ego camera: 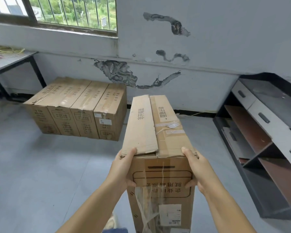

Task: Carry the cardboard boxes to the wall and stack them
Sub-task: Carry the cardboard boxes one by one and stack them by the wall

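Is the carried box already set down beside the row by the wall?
No: both hands grip the carried box, apart from the row.

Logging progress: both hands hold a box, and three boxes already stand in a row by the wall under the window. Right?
Not three: the head view shows four boxes in the row. The rest holds: left hand and right hand grip the carried box.

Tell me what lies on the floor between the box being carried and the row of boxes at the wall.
Only bare grey floor, as the head view shows, separates the carried box from the row of boxes.
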